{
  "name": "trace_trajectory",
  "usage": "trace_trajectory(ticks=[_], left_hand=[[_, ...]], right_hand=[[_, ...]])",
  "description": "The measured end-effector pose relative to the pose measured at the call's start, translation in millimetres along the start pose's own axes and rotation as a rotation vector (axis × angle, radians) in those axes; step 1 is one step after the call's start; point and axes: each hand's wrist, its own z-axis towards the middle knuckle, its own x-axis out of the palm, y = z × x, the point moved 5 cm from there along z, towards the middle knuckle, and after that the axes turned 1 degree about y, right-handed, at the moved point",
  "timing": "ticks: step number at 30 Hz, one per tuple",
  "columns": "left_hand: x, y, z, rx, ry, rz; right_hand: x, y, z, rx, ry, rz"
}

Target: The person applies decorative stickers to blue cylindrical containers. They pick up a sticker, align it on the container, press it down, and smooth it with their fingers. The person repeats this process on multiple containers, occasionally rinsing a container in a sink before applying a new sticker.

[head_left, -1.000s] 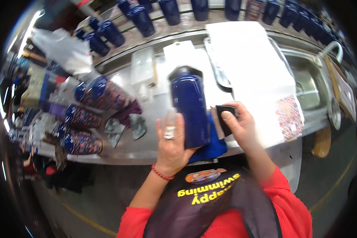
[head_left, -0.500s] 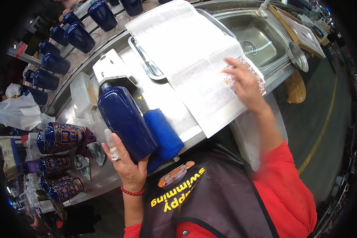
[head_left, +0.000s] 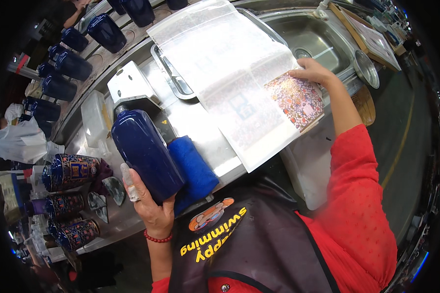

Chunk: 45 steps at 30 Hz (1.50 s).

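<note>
A glossy dark blue bottle (head_left: 144, 151) leans at a slant, its neck away from me. My left hand (head_left: 151, 207) grips it around the base; one finger has a pale wrapping. Under the bottle's right side lies a folded blue cloth (head_left: 193, 166). Large translucent white sheets (head_left: 230, 73) spread over a metal tray (head_left: 181, 88). At their right edge a floral-patterned sheet (head_left: 293, 100) shows uncovered. My right hand (head_left: 314, 72) pinches the far edge of that sheet between thumb and fingers; exactly how many layers are caught I cannot tell.
A steel sink (head_left: 322, 44) lies at the far right, with a metal bowl (head_left: 365, 68) on its rim. Several plain blue bottles (head_left: 66, 63) line the far-left ledge. Decorated bottles (head_left: 76, 171) stand at the left beside dark scrapers (head_left: 99, 205). A white plastic container (head_left: 305, 168) sits below the counter.
My right hand has moved from hovering over the sheets to their far right edge, and more of the floral pattern shows. My left hand still holds the bottle.
</note>
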Motion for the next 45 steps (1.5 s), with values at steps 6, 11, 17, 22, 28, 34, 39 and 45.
trace_trajectory(ticks=[6, 11, 17, 22, 28, 34, 39, 45], left_hand=[[2.6, 1.5, -2.2, -0.077, 0.023, -0.138], [1.9, 0.9, -2.6, -0.057, -0.003, -0.117], [3.2, 3.8, -4.2, -0.074, 0.016, -0.094], [3.6, 5.2, -6.1, -0.091, 0.034, -0.065], [2.1, 3.7, -5.8, -0.077, 0.05, -0.026], [3.6, 3.7, -4.5, -0.107, 0.063, -0.087], [-1.0, 1.8, -2.2, -0.067, 0.029, -0.031], [1.0, 9.4, -1.3, -0.092, 0.0, -0.072]], right_hand=[[-17.5, 26.5, -22.3, -0.295, -0.193, -0.402], [-38.6, 51.2, -48.2, -0.442, -0.356, -0.485], [-103.7, 12.3, -5.0, -0.521, -0.547, -0.332], [-90.0, -82.5, 58.8, 0.163, -0.466, -0.61], [-41.6, -127.8, 83.4, 0.381, -0.198, -0.748], [-65.7, -86.8, 83.2, 0.264, -0.352, -0.889], [-100.1, -9.2, 63.3, -0.061, -0.527, -0.971], [-112.4, 113.8, 33.9, -0.454, -0.647, -0.876]])
